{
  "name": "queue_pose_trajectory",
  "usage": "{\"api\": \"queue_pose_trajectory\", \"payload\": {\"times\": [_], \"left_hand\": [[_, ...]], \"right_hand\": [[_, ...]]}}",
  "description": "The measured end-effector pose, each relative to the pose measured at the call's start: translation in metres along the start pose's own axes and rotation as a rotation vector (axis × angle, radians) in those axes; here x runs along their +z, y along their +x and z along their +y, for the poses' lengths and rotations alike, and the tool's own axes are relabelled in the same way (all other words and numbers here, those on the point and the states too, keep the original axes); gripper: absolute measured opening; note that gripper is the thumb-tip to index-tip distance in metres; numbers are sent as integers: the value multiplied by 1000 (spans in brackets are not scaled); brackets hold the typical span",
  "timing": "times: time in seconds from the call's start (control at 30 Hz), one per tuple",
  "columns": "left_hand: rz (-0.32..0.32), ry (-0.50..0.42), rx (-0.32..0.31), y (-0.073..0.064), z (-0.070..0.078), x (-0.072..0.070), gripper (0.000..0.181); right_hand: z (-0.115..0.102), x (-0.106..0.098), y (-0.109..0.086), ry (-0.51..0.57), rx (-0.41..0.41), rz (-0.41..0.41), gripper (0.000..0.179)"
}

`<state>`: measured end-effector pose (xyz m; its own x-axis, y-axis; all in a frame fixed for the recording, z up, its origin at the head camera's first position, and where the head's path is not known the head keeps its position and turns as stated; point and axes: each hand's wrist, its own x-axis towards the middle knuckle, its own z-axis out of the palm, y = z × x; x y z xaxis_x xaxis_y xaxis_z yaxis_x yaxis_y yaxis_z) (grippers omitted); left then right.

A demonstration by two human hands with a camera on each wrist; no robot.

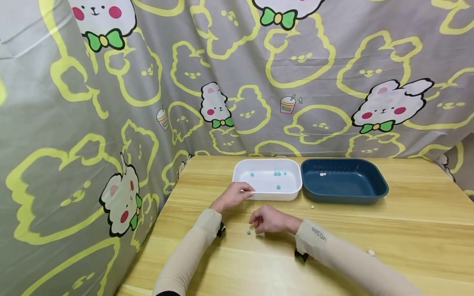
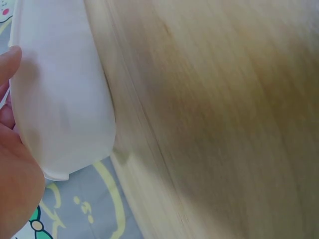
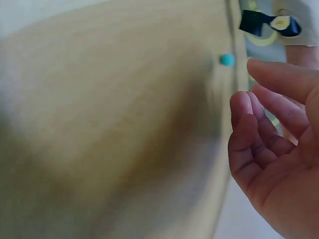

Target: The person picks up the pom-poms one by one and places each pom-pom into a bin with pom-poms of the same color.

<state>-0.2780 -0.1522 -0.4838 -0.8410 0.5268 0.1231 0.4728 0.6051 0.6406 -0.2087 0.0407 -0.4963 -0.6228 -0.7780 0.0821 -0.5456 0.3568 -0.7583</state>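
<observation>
My left hand (image 1: 234, 195) grips the near left rim of a white plastic tray (image 1: 274, 196). In the left wrist view its thumb (image 2: 11, 60) lies over the tray's edge. Several small blue-green balls lie inside the tray. My right hand (image 1: 272, 219) hovers over the table just in front of the tray, empty, its fingers loosely bent and its index finger and thumb apart. A single blue-green ball (image 1: 249, 232) rests on the wood beside its fingertips; the right wrist view shows this ball (image 3: 227, 59) just beyond the fingers.
A dark blue tray (image 1: 344, 200) stands against the white one on the right, with a few white balls (image 1: 322, 174) in it. One white ball (image 1: 312, 207) lies in front of it, and a white piece (image 1: 371, 253) lies by the right forearm. Patterned cloth (image 1: 244, 115) hangs behind the table.
</observation>
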Motion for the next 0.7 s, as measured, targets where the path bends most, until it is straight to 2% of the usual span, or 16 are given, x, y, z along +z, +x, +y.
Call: {"api": "queue_pose_trajectory", "payload": {"times": [0.1, 0.33, 0.7], "left_hand": [[1, 0, -7, 0, 0, 0, 10], [10, 4, -2, 0, 0, -1, 10], [-2, 2, 5, -1, -1, 0, 10]], "right_hand": [[5, 5, 1, 1, -6, 3, 22], [9, 10, 8, -85, -28, 16, 21], [6, 19, 14, -182, -53, -21, 10]]}}
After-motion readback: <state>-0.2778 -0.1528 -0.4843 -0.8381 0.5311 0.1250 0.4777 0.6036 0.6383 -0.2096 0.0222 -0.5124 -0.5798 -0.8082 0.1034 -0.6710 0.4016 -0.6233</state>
